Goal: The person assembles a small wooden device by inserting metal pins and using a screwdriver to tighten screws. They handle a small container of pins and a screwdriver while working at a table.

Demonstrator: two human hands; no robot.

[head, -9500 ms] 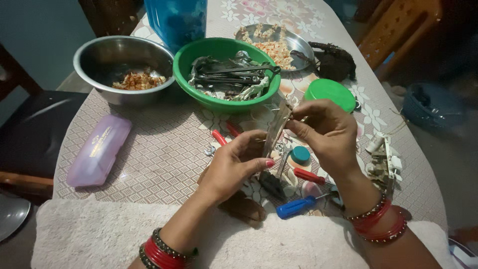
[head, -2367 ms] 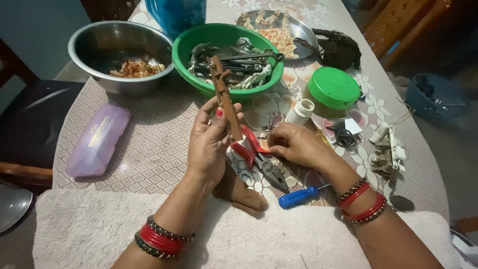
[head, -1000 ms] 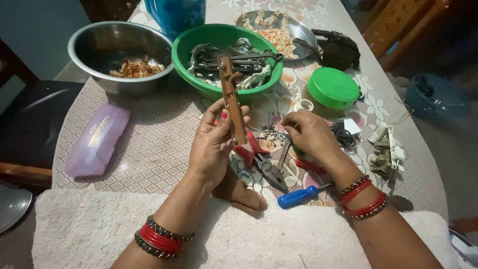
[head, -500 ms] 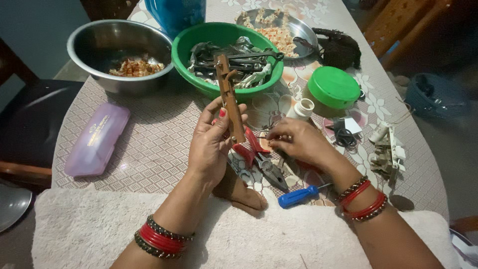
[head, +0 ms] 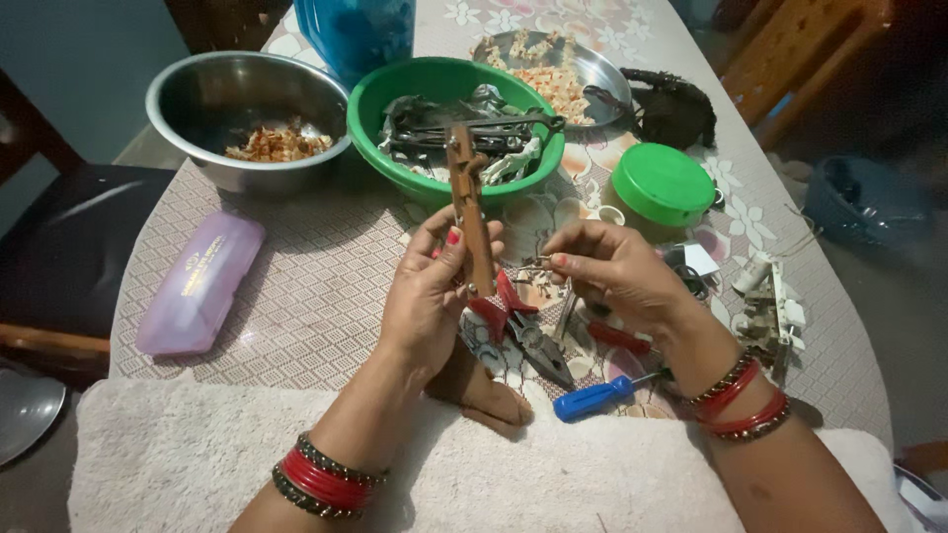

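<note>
My left hand (head: 432,296) grips a long brown rusty metal strip (head: 465,192), held upright over the table. My right hand (head: 614,274) pinches a small metal part (head: 534,265) at its fingertips, close beside the strip's lower end. Under both hands lie red-handled pliers (head: 521,328). A blue-handled screwdriver (head: 596,397) lies below my right wrist. Both wrists wear red bangles.
A green bowl (head: 395,94) of metal tools stands behind the strip, a steel bowl (head: 212,94) with brown bits to its left. A green-lidded jar (head: 663,184), a steel plate (head: 583,69), a purple case (head: 198,283) and white electrical fittings (head: 770,306) lie around. A white towel (head: 178,454) covers the near edge.
My left hand took up the rusty strip and stood it upright. My right hand moved left with the small part, closing in on the strip's lower end.
</note>
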